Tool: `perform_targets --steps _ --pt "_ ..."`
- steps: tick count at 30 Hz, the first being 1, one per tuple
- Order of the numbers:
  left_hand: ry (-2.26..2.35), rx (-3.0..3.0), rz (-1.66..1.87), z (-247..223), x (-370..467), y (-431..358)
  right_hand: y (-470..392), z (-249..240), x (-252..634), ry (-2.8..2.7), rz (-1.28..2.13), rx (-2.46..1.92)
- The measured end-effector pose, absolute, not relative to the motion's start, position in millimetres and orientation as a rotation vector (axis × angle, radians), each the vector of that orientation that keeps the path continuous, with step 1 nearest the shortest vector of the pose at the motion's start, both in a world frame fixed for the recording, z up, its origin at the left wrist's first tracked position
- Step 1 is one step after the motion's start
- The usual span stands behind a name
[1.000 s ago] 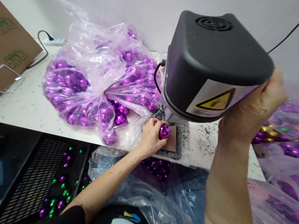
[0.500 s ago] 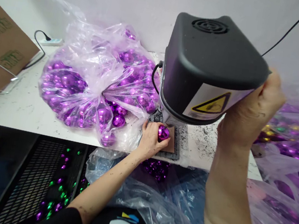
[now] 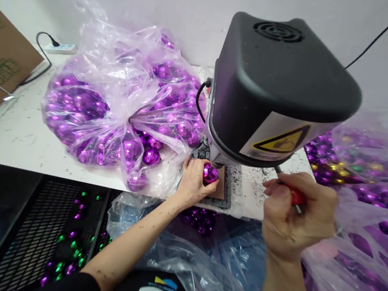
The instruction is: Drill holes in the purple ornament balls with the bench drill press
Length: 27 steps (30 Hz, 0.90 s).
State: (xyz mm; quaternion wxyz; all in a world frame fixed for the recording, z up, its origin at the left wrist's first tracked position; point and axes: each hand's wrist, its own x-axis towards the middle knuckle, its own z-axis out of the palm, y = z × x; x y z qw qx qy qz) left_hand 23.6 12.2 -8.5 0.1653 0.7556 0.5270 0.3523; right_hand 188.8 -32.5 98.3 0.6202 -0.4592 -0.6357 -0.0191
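Observation:
Pinched in my left hand [image 3: 194,180] is a shiny purple faceted ball [image 3: 210,173], held over a brown pad [image 3: 220,188] on the machine's dark base plate [image 3: 227,199]. Directly above the ball is the lower end of a black-housed press machine [image 3: 282,81] with a yellow warning label. My right hand [image 3: 296,210] is closed around the red knob of a lever [image 3: 298,197] at the machine's right side. The spot where the press meets the ball is partly hidden by the housing.
A clear plastic bag [image 3: 128,102] full of purple balls lies left of the machine. More bagged balls [image 3: 382,191] are at the right. A cardboard box [image 3: 0,55] stands far left. Below the table edge are a black mesh crate [image 3: 34,224] with small balls and clear plastic sheeting [image 3: 178,259].
My right hand has come down from beside the housing to a lower position with the lever's red knob. My left hand still holds the purple ball in the same place.

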Motion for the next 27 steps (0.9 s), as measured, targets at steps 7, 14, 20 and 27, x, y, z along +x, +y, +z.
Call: perform_targets --steps 7,14,20,27 --pt "1.496 2.146 1.006 -7 23 12 -15 91 184 -1.392 -0.184 -0.978" --pt "1.494 2.126 0.975 -5 21 12 -19 90 187 -1.482 -0.219 -1.053" --pt "1.508 2.126 0.957 -2 20 12 -21 82 191 -1.524 -0.233 -1.050" --pt "1.520 2.122 0.978 -5 22 12 -16 71 189 -1.459 -0.196 -0.998"
